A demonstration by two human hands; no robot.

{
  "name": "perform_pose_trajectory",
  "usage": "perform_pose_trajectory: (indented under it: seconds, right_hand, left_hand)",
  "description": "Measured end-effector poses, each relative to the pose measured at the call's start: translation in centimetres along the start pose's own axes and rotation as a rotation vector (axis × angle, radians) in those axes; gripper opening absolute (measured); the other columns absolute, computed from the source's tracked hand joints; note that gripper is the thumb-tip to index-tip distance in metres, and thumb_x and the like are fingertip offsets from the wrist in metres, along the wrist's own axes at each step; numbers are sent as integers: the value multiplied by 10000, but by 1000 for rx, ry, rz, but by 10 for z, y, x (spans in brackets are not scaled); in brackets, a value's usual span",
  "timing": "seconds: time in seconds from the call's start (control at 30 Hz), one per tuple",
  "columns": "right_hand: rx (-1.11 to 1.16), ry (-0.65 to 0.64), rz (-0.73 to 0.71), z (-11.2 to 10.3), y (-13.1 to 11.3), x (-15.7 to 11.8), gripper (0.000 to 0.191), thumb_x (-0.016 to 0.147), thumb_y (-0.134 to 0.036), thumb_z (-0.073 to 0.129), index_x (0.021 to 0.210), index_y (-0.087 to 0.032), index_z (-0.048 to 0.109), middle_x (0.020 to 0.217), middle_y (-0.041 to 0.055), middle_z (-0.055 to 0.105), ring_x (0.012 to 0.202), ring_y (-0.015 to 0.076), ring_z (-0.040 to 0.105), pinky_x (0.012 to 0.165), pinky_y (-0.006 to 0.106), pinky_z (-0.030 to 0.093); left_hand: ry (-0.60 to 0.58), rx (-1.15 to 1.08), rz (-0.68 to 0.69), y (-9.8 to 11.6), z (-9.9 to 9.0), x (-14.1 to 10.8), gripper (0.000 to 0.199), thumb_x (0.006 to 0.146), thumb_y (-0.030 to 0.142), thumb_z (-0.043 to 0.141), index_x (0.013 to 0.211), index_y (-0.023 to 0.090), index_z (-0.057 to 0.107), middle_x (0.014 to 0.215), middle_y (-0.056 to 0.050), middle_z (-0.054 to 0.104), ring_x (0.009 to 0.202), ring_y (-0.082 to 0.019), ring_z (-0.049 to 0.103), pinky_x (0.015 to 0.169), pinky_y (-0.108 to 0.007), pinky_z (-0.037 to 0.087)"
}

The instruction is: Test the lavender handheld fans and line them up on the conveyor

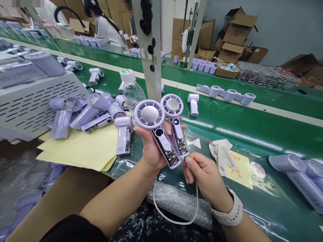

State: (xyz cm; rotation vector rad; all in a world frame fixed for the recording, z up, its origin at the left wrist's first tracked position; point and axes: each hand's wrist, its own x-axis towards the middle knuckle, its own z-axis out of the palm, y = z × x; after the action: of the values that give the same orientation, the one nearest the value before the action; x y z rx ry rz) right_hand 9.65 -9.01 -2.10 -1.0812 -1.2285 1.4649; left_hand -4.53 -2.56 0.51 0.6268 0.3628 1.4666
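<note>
My left hand (153,153) is wrapped round two purple handheld fans held side by side. The nearer handheld fan (165,143) has a dark round display. On the farther handheld fan (178,129) the display is lit and seems to read 89. My right hand (204,174) pinches the plug of a white charging cable (176,222) at the bottom end of the farther fan's handle. The fingers hide most of the plug, and I cannot tell how deep it sits. The cable loops down below both hands.
Several purple fans (93,109) lie piled on yellow paper (75,151) to the left, beside a vented metal box (63,101). A clear bottle (130,87) stands behind my hands. At right are a grey cloth (222,153) and more fans (290,164). A green conveyor belt (252,122) runs behind.
</note>
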Motion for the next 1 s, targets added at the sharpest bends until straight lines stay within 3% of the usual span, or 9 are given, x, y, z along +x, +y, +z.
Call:
perform_pose_trajectory:
  seconds: [0.13, 0.3, 0.5, 0.67, 0.8, 0.9, 1.0]
  right_hand:
    - [-10, 17, 12, 2, 3, -1, 489, 920, -648, 672, 738, -198, 613, 477, -48, 555, 479, 118, 523, 537, 253, 420]
    - [99, 152, -10, 11, 10, -2, 487, 921, -659, 664, 760, -205, 592, 425, -85, 476, 407, 99, 459, 467, 233, 361]
    - [57, 55, -7, 14, 7, -4, 510, 909, -667, 676, 720, -201, 585, 420, -65, 487, 408, 110, 482, 470, 243, 373]
    - [81, 212, -21, 21, 16, -2, 547, 945, -684, 603, 663, -229, 492, 437, -79, 416, 415, 106, 409, 460, 249, 334]
    - [-129, 130, -153, 8, 11, 3, 489, 990, -623, 573, 725, -211, 570, 673, -4, 569, 657, 154, 534, 647, 289, 436]
    - [-215, 58, -310, -9, 1, 4, 469, 1028, -582, 516, 737, -218, 571, 927, 58, 641, 883, 202, 597, 817, 341, 481]
    - [-262, 199, -315, -19, -3, 3, 385, 1022, -552, 547, 834, -228, 640, 1341, 109, 622, 1270, 275, 555, 1081, 443, 424]
  left_hand:
    - [16, 19, -20, -1, 0, 1, 724, 636, 910, 655, 643, 186, 641, 1030, -79, 728, 916, -222, 713, 817, -329, 599]
    - [28, 77, 55, -4, 2, 0, 732, 605, 926, 657, 616, 195, 653, 1018, -71, 724, 904, -225, 702, 845, -337, 593]
    - [-27, -23, -41, -6, 0, -3, 715, 638, 902, 661, 648, 188, 652, 1050, -75, 745, 923, -233, 732, 764, -329, 607]
    - [-58, 66, 109, -11, -2, -4, 726, 660, 915, 622, 657, 192, 690, 1043, -78, 754, 969, -262, 732, 836, -359, 596]
    - [-73, 116, 109, -8, 0, -6, 723, 640, 911, 647, 687, 192, 704, 1047, -81, 760, 940, -251, 734, 825, -350, 605]
    - [-22, 96, 194, 3, 2, -7, 662, 692, 871, 662, 789, 219, 718, 978, -62, 745, 1060, -291, 714, 924, -384, 594]
    - [41, 113, 208, 12, -2, -11, 505, 731, 719, 762, 855, 231, 724, 1081, -63, 746, 1172, -304, 676, 990, -381, 571]
